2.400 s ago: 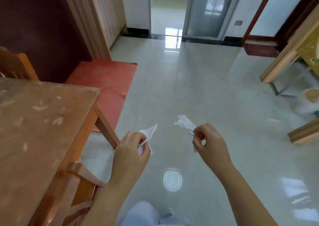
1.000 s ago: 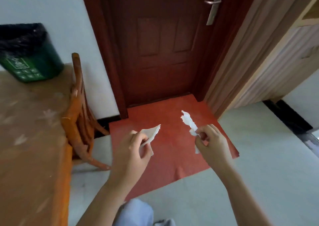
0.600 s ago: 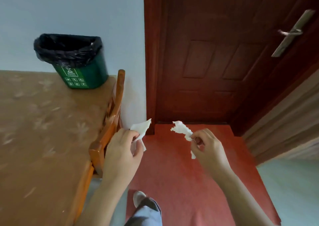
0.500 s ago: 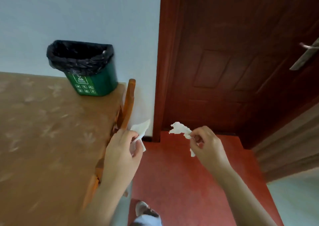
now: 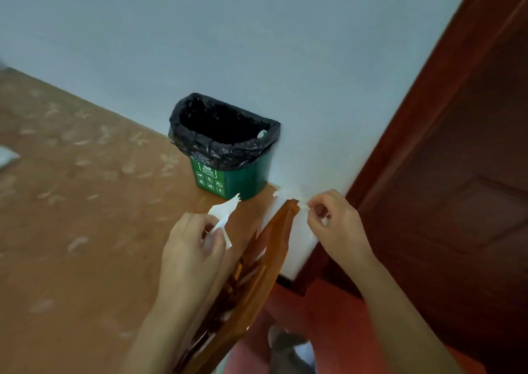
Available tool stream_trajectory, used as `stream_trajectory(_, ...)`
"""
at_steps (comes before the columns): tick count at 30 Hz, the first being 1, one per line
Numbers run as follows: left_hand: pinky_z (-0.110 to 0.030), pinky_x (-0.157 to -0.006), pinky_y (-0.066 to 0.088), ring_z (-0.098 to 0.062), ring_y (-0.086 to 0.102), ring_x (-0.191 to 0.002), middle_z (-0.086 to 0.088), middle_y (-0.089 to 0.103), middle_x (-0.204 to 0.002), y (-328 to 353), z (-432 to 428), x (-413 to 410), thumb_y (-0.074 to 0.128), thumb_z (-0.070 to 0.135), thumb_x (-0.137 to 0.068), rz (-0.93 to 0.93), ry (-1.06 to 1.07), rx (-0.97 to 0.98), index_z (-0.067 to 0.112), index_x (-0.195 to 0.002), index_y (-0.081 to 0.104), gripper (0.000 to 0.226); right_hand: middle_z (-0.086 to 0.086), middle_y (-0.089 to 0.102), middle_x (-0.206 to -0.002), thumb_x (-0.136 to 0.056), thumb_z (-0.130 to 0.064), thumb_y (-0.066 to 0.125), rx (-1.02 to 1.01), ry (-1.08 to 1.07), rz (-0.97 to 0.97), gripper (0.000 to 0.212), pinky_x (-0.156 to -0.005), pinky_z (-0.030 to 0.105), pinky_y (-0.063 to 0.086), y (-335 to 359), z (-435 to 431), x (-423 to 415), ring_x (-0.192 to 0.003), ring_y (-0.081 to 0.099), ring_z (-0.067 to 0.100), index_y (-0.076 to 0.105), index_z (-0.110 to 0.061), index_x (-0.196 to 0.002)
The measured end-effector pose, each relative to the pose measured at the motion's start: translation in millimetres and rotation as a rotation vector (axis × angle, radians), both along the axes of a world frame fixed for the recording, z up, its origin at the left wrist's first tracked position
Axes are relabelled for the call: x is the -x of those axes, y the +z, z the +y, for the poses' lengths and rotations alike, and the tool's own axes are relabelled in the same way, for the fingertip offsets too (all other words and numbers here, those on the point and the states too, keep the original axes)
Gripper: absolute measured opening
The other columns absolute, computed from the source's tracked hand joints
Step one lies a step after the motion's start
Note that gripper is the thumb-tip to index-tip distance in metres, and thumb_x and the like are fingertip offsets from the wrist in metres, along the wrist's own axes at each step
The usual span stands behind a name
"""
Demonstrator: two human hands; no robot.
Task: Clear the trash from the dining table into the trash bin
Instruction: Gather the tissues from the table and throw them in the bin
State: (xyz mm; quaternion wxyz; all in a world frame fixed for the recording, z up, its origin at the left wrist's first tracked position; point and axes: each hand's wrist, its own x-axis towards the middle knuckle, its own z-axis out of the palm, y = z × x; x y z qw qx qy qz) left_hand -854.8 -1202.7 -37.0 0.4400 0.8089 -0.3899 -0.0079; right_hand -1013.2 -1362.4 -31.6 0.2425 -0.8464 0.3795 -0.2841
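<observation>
A small green trash bin (image 5: 243, 179) lined with a black bag stands on the far corner of the wooden dining table (image 5: 71, 230), against the wall. My left hand (image 5: 194, 248) pinches a white paper scrap (image 5: 224, 210) just in front of the bin. My right hand (image 5: 334, 225) pinches a second white scrap (image 5: 285, 193), hard to see against the white wall, to the right of the bin and beyond the table edge. Both scraps sit lower than the bin's rim.
A wooden chair back (image 5: 265, 259) rises between my hands at the table's right edge. A dark red door (image 5: 457, 173) and its frame fill the right side. A red mat (image 5: 314, 316) lies on the floor. A white scrap (image 5: 7, 156) lies at the table's far left.
The view has swung left and closer, from the open floor to the door and then to the table corner. The bin is now much nearer. Both hands still hold their scraps.
</observation>
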Motion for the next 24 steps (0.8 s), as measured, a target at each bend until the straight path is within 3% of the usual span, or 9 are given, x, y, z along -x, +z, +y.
stream_trajectory(5, -0.019, -0.059, 0.034, -0.02, 0.051, -0.071, 0.009, 0.05, -0.073, 5, -39, -18, 0.063, -0.001, -0.077, -0.02, 0.136, -0.029, 0.013, -0.078, 0.06, 0.014, -0.002, 0.052, -0.082, -0.08, -0.004, 0.056, 0.029, 0.171, -0.008, 0.011, -0.063, 0.009, 0.038, 10, -68, -52, -0.068, 0.05, 0.006, 0.057, -0.014, -0.084)
stream_trajectory(9, -0.019, -0.06, 0.037, -0.007, 0.051, -0.075, 0.009, 0.054, -0.078, 15, -74, -28, 0.061, 0.007, -0.081, 0.029, 0.254, -0.007, 0.021, -0.08, 0.057, 0.015, -0.003, 0.051, -0.082, -0.081, -0.003, 0.055, 0.016, 0.302, -0.047, 0.013, -0.065, 0.006, 0.039, 23, -122, -96, -0.07, 0.05, 0.002, 0.059, -0.014, -0.085)
stream_trajectory(13, -0.016, -0.061, 0.036, -0.005, 0.051, -0.076, 0.011, 0.054, -0.079, 21, -89, -35, 0.061, 0.006, -0.082, 0.05, 0.295, 0.002, 0.021, -0.081, 0.057, 0.016, -0.003, 0.051, -0.083, -0.082, -0.003, 0.054, 0.042, 0.378, -0.03, 0.015, -0.06, 0.006, 0.038, 24, -150, -132, -0.068, 0.049, 0.004, 0.059, -0.016, -0.087)
stream_trajectory(15, -0.015, -0.061, 0.036, -0.004, 0.052, -0.077, 0.012, 0.054, -0.08, 20, -103, -45, 0.061, 0.005, -0.082, 0.033, 0.456, 0.026, 0.022, -0.08, 0.057, 0.017, -0.003, 0.051, -0.085, -0.083, -0.004, 0.053, 0.019, 0.521, -0.022, 0.015, -0.06, 0.005, 0.038, 24, -173, -176, -0.068, 0.049, 0.003, 0.06, -0.015, -0.089)
stream_trajectory(21, -0.015, -0.063, 0.035, -0.01, 0.052, -0.075, 0.013, 0.052, -0.078, 20, -110, -57, 0.062, 0.002, -0.08, -0.014, 0.503, -0.01, 0.015, -0.081, 0.06, 0.013, -0.003, 0.052, -0.087, -0.085, -0.01, 0.054, 0.004, 0.564, -0.015, 0.011, -0.063, 0.002, 0.039, 16, -186, -214, -0.069, 0.049, 0.003, 0.06, -0.015, -0.093)
stream_trajectory(24, -0.012, -0.063, 0.035, -0.013, 0.052, -0.075, 0.015, 0.05, -0.077, 18, -115, -63, 0.062, 0.002, -0.08, -0.034, 0.534, -0.014, 0.013, -0.081, 0.061, 0.011, -0.001, 0.055, -0.091, -0.085, -0.013, 0.056, 0.013, 0.584, -0.032, 0.013, -0.071, 0.019, 0.045, 10, -185, -220, -0.076, 0.05, 0.007, 0.06, -0.015, -0.097)
